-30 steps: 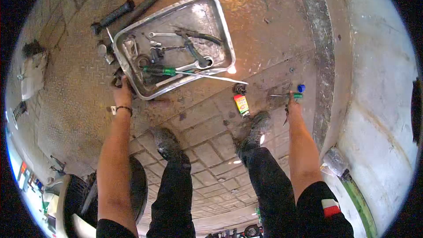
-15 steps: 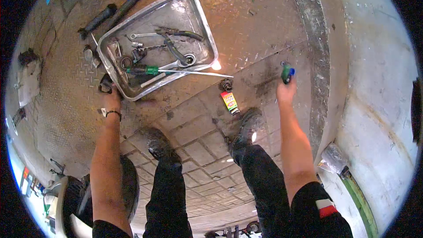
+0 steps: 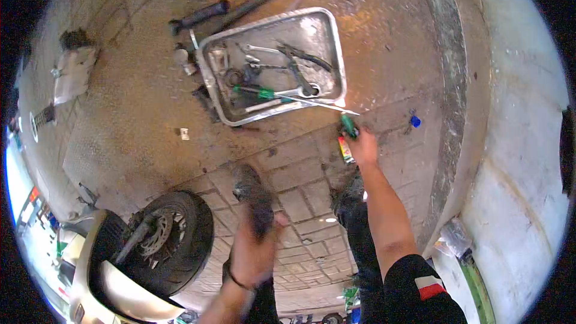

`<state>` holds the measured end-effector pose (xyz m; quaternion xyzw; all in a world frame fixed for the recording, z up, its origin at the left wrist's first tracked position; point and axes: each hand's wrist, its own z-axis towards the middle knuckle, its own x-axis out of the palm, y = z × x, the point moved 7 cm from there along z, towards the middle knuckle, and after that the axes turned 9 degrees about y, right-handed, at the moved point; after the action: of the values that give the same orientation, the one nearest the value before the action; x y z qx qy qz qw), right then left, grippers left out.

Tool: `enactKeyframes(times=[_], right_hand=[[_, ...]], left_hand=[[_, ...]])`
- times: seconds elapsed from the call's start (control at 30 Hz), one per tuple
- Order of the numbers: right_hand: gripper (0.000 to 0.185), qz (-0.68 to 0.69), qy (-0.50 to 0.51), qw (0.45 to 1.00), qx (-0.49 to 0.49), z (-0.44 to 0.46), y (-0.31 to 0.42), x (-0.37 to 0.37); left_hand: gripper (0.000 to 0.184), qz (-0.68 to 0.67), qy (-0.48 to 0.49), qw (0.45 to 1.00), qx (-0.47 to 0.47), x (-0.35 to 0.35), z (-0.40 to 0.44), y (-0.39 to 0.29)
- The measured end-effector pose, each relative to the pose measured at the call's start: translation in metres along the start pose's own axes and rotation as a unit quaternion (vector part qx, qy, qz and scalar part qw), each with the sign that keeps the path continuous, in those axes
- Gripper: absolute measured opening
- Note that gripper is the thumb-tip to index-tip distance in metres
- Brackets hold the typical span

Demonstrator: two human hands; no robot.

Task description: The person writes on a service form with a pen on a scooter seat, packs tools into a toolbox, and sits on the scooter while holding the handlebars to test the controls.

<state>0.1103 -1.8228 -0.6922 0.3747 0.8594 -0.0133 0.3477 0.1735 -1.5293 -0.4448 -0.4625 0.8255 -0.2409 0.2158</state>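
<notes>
Work seems unfinished: right hand point(image 3: 365, 146) closed round a green-handled tool point(image 3: 347, 123); nearer, blurred left hand point(image 3: 255, 256), grip unclear; rectangular silver metal tray point(image 3: 340, 63) beyond, holding loose tools point(image 3: 297, 75).

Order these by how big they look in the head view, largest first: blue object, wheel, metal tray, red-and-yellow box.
1. Metal tray
2. Wheel, partly covered
3. Red-and-yellow box, partly hidden by the hand
4. Blue object
</notes>
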Motion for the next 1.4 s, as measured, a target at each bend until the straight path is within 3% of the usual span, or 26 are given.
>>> enactKeyframes(times=[0.03,0.1,0.17,0.2,0.23,0.3,0.33,0.43,0.5,0.57,0.6,0.67,0.77,0.8,0.93,1.0,1.03,1.1,1.17,1.27,1.4], right_hand=[[0.052,0.053,0.005,0.998,0.016,-0.005,0.001,-0.006],[0.051,0.100,0.009,0.995,0.028,-0.020,0.014,-0.018],[0.048,0.052,0.016,0.994,-0.094,-0.030,0.052,-0.029],[0.050,0.049,0.011,0.979,-0.199,-0.037,0.074,-0.032],[0.050,0.045,0.010,0.977,-0.208,-0.035,0.094,-0.037],[0.052,-0.012,0.161,0.961,-0.225,-0.039,0.132,-0.017],[0.054,-0.045,0.158,0.964,-0.206,-0.035,0.151,-0.015],[0.061,-0.068,0.198,0.941,-0.264,-0.015,0.230,-0.026],[0.063,-0.109,0.224,0.935,-0.253,0.034,0.241,-0.004],[0.061,-0.156,0.115,0.940,-0.280,0.063,0.260,-0.018],[0.061,-0.161,0.115,0.939,-0.283,0.065,0.272,-0.020],[0.051,-0.201,-0.058,0.936,-0.284,0.064,0.298,-0.045],[0.044,-0.207,-0.092,0.935,-0.272,0.067,0.330,-0.037],[0.036,-0.145,-0.131,0.935,-0.297,0.058,0.347,-0.035],[0.031,-0.159,-0.123,0.919,-0.340,0.068,0.429,-0.012],[0.029,-0.165,-0.071,0.950,-0.254,0.106,0.456,0.002],[0.029,-0.164,-0.067,0.949,-0.259,0.114,0.469,0.008],[0.032,-0.117,-0.068,0.967,-0.216,0.123,0.479,0.013],[0.034,-0.107,-0.075,0.969,-0.211,0.114,0.485,0.020],[0.038,-0.104,-0.067,0.980,-0.155,0.115,0.475,0.033],[0.040,-0.099,-0.165,0.950,-0.247,0.117,0.472,0.037]], left_hand=[[0.041,0.074,0.039,0.995,0.047,0.013,-0.018,-0.005],[0.039,0.013,0.057,0.998,0.013,0.040,-0.042,0.005],[0.038,-0.019,0.095,0.993,-0.065,0.061,-0.040,0.032],[0.042,0.104,0.141,0.984,-0.043,0.066,-0.035,0.044],[0.042,0.100,0.133,0.985,-0.039,0.065,-0.025,0.055],[0.046,0.291,0.168,0.942,-0.015,0.071,-0.014,0.071],[0.048,0.238,0.156,0.959,-0.018,0.067,-0.007,0.075],[0.049,0.270,0.125,0.955,-0.008,0.064,-0.002,0.076],[0.049,0.238,0.132,0.962,-0.010,0.055,0.001,0.069],[0.051,0.201,0.148,0.968,-0.020,0.053,0.003,0.075],[0.051,0.201,0.162,0.965,-0.041,0.048,0.002,0.069],[0.052,0.202,0.143,0.968,-0.027,0.044,0.001,0.070],[0.053,0.205,0.142,0.968,-0.009,0.035,0.004,0.068],[0.053,0.201,0.134,0.970,0.004,0.034,0.004,0.064],[0.053,0.175,0.132,0.975,0.020,0.030,0.000,0.046],[0.051,0.204,0.156,0.966,0.025,0.033,-0.006,0.041],[0.050,0.233,0.184,0.954,0.032,0.034,-0.009,0.040],[0.049,0.182,0.154,0.970,0.050,0.019,-0.011,0.034],[0.046,0.131,0.200,0.970,0.049,0.010,-0.009,0.031],[0.044,0.163,0.193,0.967,0.033,0.004,-0.012,0.031],[0.044,0.164,0.202,0.965,0.035,0.021,-0.010,0.042]])
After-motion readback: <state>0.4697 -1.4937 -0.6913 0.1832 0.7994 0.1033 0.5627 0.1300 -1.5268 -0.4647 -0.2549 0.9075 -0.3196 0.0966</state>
